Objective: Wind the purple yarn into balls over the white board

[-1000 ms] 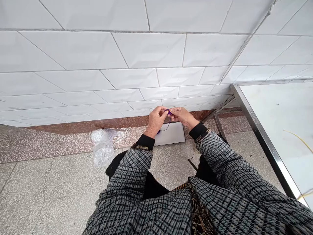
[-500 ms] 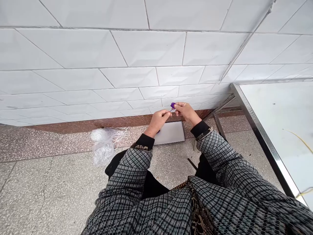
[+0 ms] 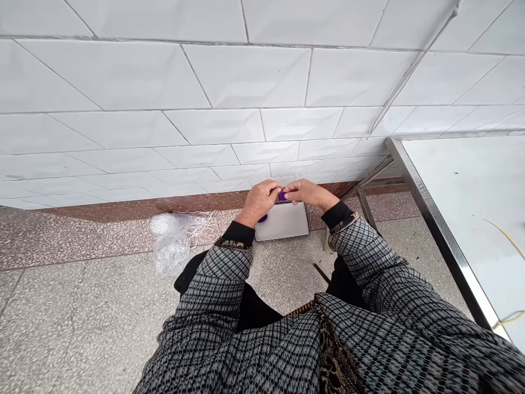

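Head view, entry one: what is in hand?
"Left hand [image 3: 257,203] and right hand [image 3: 307,192], both closed narrow, pinch a small purple piece [image 3: 282,196] just above the white board [image 3: 283,221]."
Entry two?
"A second purple piece [image 3: 263,218] lies by the board's left edge; bagged white cord [image 3: 172,241] lies left of the board."

Head cam only, looks fwd & down, close above left hand [image 3: 258,203] & right hand [image 3: 309,192] mid-frame; tiled wall [image 3: 205,82] at 12 o'clock, steel table edge [image 3: 443,246] at 3 o'clock.
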`<state>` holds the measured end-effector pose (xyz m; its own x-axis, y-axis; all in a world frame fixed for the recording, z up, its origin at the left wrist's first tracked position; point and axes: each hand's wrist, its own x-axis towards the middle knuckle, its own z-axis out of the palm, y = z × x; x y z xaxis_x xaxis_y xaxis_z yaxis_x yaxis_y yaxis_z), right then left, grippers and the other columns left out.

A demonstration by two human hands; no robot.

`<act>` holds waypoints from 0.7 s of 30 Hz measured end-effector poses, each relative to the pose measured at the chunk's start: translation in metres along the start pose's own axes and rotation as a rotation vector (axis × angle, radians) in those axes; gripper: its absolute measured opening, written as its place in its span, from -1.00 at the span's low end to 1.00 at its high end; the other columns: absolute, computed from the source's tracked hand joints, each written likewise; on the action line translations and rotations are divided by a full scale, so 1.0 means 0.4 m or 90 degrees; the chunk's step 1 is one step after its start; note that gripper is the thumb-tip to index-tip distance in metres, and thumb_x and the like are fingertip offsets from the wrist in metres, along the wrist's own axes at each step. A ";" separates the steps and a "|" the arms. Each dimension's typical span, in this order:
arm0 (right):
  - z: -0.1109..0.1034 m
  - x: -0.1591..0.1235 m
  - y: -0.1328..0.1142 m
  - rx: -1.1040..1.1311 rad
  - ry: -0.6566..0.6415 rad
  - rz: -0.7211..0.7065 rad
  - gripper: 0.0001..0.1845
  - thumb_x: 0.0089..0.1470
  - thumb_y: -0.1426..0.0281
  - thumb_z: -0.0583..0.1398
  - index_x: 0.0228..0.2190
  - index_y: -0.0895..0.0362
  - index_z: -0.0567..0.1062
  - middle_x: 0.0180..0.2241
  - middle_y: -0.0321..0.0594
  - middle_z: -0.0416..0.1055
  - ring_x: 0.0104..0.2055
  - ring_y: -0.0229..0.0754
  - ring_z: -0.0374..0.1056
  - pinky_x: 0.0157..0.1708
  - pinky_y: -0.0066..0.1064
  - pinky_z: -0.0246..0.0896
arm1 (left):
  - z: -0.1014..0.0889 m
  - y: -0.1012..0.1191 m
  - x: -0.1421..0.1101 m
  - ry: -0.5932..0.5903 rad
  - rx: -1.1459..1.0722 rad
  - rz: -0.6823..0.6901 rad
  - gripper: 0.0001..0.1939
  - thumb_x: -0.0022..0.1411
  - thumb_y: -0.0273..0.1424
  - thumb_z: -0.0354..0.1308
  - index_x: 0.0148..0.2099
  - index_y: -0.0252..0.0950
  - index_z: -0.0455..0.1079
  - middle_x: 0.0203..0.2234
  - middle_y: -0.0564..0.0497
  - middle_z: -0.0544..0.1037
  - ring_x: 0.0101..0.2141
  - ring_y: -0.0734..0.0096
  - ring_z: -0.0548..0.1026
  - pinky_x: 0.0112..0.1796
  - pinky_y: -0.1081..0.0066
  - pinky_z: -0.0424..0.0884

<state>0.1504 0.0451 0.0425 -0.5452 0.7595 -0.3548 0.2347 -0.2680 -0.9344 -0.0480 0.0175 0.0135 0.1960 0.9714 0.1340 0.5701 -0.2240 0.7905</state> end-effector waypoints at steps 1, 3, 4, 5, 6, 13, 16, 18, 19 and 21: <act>-0.003 0.002 0.002 0.034 0.004 0.001 -0.87 0.03 0.60 0.38 -0.50 0.17 0.66 -0.62 -0.41 0.45 -0.58 -0.38 0.26 -0.48 -0.55 0.25 | 0.003 0.005 0.002 0.002 -0.019 -0.016 -0.80 0.37 -0.44 0.20 -0.31 -0.20 0.60 -0.30 -0.07 0.69 -0.20 0.14 0.60 -0.09 0.27 0.45; -0.008 0.005 0.005 0.078 0.008 0.007 -0.90 0.02 0.58 0.41 -0.48 0.18 0.69 -0.61 -0.40 0.46 -0.59 -0.39 0.27 -0.51 -0.57 0.27 | 0.008 0.015 0.002 0.008 -0.051 -0.048 -0.80 0.35 -0.45 0.19 -0.32 -0.20 0.59 -0.30 -0.06 0.72 -0.21 0.15 0.61 -0.10 0.27 0.46; -0.009 0.005 0.007 0.090 0.007 0.013 -0.90 0.01 0.59 0.42 -0.48 0.18 0.69 -0.60 -0.40 0.47 -0.59 -0.39 0.27 -0.52 -0.57 0.28 | 0.010 0.020 0.002 0.014 -0.065 -0.059 -0.80 0.35 -0.46 0.19 -0.32 -0.20 0.59 -0.30 -0.05 0.72 -0.22 0.15 0.61 -0.10 0.27 0.46; -0.009 0.005 0.008 0.096 0.003 0.018 -0.89 0.02 0.60 0.43 -0.48 0.19 0.69 -0.59 -0.39 0.48 -0.59 -0.39 0.28 -0.52 -0.58 0.30 | 0.010 0.025 0.001 0.022 -0.075 -0.065 -0.80 0.35 -0.45 0.18 -0.32 -0.20 0.58 -0.30 -0.05 0.73 -0.22 0.16 0.62 -0.09 0.28 0.47; -0.008 0.005 0.010 0.097 -0.002 0.023 -0.88 0.02 0.61 0.43 -0.48 0.19 0.70 -0.59 -0.38 0.49 -0.58 -0.39 0.29 -0.52 -0.58 0.31 | 0.010 0.029 0.000 0.032 -0.083 -0.066 -0.80 0.36 -0.45 0.18 -0.32 -0.20 0.58 -0.29 -0.05 0.74 -0.21 0.17 0.62 -0.08 0.28 0.48; 0.005 0.014 0.007 0.090 0.119 0.076 -0.71 0.10 0.73 0.41 -0.54 0.20 0.61 -0.63 -0.37 0.39 -0.62 -0.40 0.20 -0.59 -0.60 0.21 | 0.001 0.039 -0.007 0.064 -0.102 -0.012 -0.82 0.39 -0.43 0.14 -0.30 -0.20 0.51 -0.26 -0.04 0.70 -0.17 0.22 0.62 0.01 0.30 0.53; 0.008 0.016 -0.002 0.148 0.196 0.072 -0.65 0.19 0.70 0.43 -0.53 0.18 0.55 -0.68 -0.41 0.30 -0.64 -0.39 0.14 -0.61 -0.60 0.16 | 0.001 0.039 -0.011 0.066 -0.099 0.003 -0.83 0.40 -0.42 0.13 -0.28 -0.20 0.50 -0.29 -0.04 0.67 -0.20 0.22 0.60 -0.01 0.31 0.53; 0.006 0.014 -0.008 0.213 0.222 0.062 -0.65 0.24 0.67 0.43 -0.51 0.18 0.54 -0.67 -0.41 0.31 -0.62 -0.40 0.16 -0.59 -0.61 0.20 | 0.002 0.037 -0.012 0.056 -0.088 0.016 -0.84 0.39 -0.42 0.14 -0.28 -0.19 0.49 -0.33 -0.03 0.65 -0.21 0.22 0.59 -0.01 0.32 0.51; 0.005 0.012 -0.010 0.254 0.225 0.056 -0.66 0.27 0.66 0.43 -0.50 0.18 0.53 -0.65 -0.41 0.33 -0.61 -0.40 0.18 -0.57 -0.62 0.23 | 0.003 0.035 -0.012 0.048 -0.079 0.021 -0.84 0.37 -0.42 0.14 -0.29 -0.19 0.49 -0.35 -0.03 0.64 -0.22 0.21 0.59 -0.02 0.31 0.50; 0.000 0.006 -0.015 0.341 0.214 0.040 -0.66 0.29 0.62 0.44 -0.48 0.19 0.52 -0.60 -0.40 0.38 -0.60 -0.42 0.20 -0.54 -0.63 0.29 | 0.005 0.027 -0.010 0.027 -0.059 0.014 -0.84 0.36 -0.41 0.14 -0.31 -0.19 0.49 -0.40 -0.01 0.61 -0.28 0.21 0.55 -0.08 0.30 0.47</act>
<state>0.1476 0.0486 0.0472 -0.2403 0.8541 -0.4613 -0.2240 -0.5112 -0.8298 -0.0409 0.0108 0.0203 0.1727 0.9692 0.1753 0.4896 -0.2389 0.8386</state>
